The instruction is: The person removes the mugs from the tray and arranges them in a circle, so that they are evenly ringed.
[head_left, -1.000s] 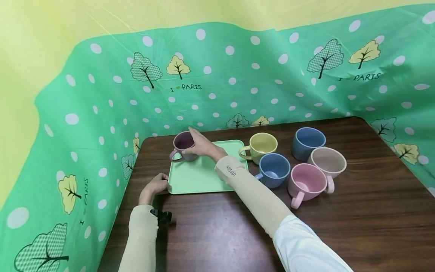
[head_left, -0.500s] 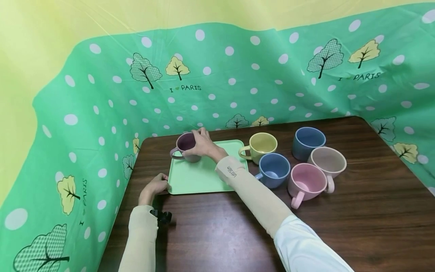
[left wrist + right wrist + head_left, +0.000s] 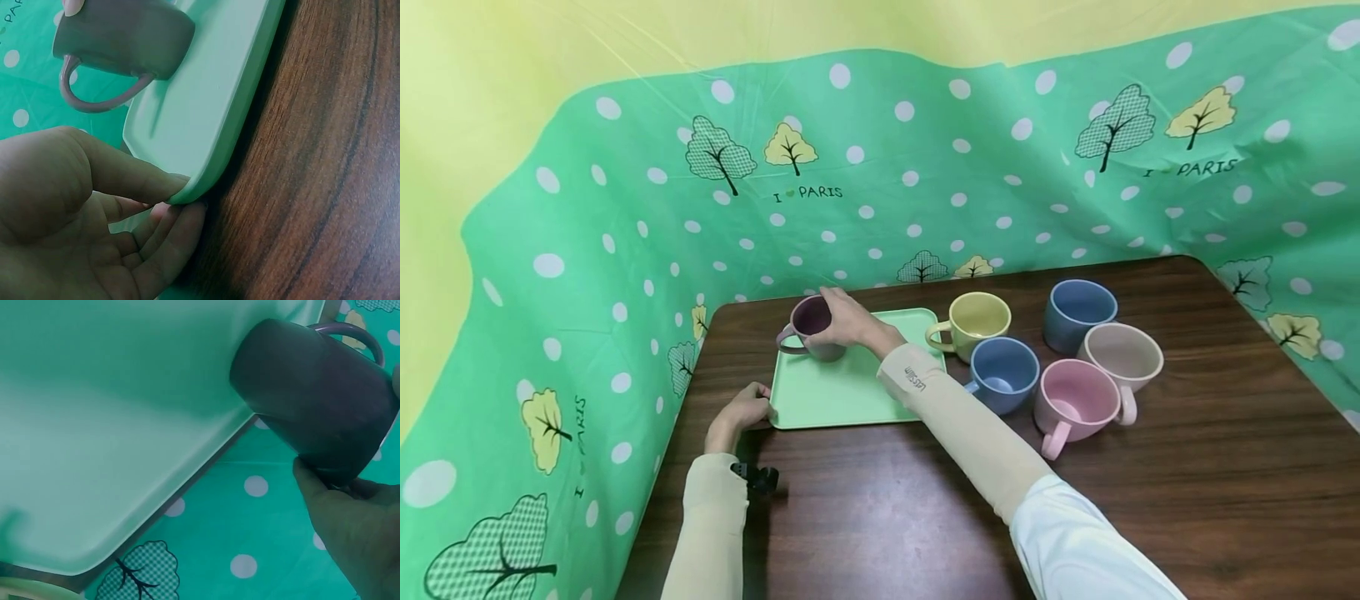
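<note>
A dark purple mug (image 3: pixel 824 347) stands at the back left of a light green tray (image 3: pixel 850 392), its handle pointing left. My right hand (image 3: pixel 848 321) grips this mug by its rim and side from the right. In the right wrist view the mug (image 3: pixel 312 394) shows its side, with fingers (image 3: pixel 312 481) at the rim. At the tray's front left corner, my left hand (image 3: pixel 745 410) pinches the edge. The left wrist view shows the thumb (image 3: pixel 150 178) on top of the tray (image 3: pixel 206 87) and the other fingers under the corner.
Right of the tray stand a yellow mug (image 3: pixel 979 321), a blue mug (image 3: pixel 1003 375), another blue mug (image 3: pixel 1078 317), a pink mug (image 3: pixel 1075 400) and a beige mug (image 3: pixel 1123 358). They sit close together on the dark wooden table (image 3: pixel 880 508). A green patterned cloth (image 3: pixel 865 167) hangs behind.
The purple mug and my right hand have shifted slightly right over the tray, and the mug's handle has turned a little. My left hand has stayed at the tray corner.
</note>
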Action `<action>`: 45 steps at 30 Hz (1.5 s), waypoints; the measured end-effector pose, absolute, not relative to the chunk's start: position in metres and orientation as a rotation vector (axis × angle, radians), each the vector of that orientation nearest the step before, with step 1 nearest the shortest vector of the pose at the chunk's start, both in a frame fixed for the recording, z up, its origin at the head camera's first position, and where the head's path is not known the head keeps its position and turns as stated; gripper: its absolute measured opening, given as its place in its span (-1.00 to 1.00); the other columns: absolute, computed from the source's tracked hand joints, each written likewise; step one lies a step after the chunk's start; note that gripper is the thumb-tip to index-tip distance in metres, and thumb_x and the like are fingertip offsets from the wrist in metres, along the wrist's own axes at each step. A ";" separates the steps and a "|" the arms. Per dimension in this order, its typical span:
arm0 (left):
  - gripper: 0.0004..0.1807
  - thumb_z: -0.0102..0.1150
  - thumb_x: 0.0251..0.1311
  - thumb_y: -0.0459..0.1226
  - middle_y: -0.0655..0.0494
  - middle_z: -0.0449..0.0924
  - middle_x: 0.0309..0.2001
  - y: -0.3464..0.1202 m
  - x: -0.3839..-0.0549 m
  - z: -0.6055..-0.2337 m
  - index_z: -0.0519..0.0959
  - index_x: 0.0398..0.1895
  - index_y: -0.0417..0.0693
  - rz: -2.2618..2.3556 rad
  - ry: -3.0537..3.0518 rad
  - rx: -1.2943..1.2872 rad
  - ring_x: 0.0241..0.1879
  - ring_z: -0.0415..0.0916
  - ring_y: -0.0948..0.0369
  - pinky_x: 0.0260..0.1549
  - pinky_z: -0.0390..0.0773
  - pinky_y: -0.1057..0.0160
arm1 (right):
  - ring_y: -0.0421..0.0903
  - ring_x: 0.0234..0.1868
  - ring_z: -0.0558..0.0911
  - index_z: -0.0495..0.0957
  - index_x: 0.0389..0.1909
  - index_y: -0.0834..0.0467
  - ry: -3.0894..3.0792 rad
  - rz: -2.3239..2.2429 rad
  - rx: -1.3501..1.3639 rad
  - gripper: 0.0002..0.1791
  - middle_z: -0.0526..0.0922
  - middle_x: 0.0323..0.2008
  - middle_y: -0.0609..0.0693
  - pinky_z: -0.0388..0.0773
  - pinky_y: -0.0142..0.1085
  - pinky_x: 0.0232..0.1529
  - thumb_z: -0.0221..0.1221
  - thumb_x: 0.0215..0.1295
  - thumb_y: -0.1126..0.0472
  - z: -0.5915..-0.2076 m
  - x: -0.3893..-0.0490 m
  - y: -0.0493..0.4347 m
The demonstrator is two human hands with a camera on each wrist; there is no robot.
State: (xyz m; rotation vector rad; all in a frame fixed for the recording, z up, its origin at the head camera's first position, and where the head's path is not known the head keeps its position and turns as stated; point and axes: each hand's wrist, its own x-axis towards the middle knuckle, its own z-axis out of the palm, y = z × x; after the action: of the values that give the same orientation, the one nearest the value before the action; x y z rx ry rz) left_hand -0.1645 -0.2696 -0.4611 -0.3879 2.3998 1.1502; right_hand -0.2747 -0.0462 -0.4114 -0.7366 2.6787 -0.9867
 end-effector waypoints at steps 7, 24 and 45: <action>-0.64 0.00 0.01 -0.51 -0.13 0.30 -0.17 -0.270 -0.165 -0.460 0.26 -0.06 -0.31 1.171 2.372 -0.402 -0.24 0.36 0.08 -0.29 0.46 0.25 | 0.04 0.21 0.41 0.08 0.43 0.19 2.738 -0.855 -0.708 0.11 0.27 0.28 0.13 0.44 -0.11 0.16 0.38 -0.07 -0.20 -0.403 -0.271 -0.047; -0.68 0.00 0.04 -0.48 -0.09 0.33 -0.20 -0.271 -0.167 -0.459 0.28 -0.09 -0.28 1.113 2.421 -0.375 -0.22 0.35 0.09 -0.25 0.41 0.26 | 0.05 0.32 0.30 0.10 0.41 0.27 2.786 -0.799 -0.712 0.14 0.24 0.36 0.17 0.38 -0.09 0.23 0.37 -0.11 -0.22 -0.384 -0.278 -0.029; -0.66 0.01 0.08 -0.47 -0.12 0.34 -0.20 -0.272 -0.165 -0.461 0.26 -0.04 -0.30 1.107 2.418 -0.359 -0.21 0.38 0.05 -0.22 0.43 0.20 | -0.01 -0.08 0.47 0.36 0.08 0.27 2.848 -0.911 -0.446 -0.18 0.41 -0.02 0.12 0.53 -0.18 -0.12 0.38 -0.11 -0.15 -0.340 -0.292 0.032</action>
State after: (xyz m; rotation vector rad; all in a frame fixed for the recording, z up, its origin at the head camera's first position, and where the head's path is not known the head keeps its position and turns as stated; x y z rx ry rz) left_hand -0.1649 -0.2724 -0.4606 -0.3588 2.4182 1.1075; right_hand -0.2921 0.0323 -0.3395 -0.4456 2.8479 -0.9105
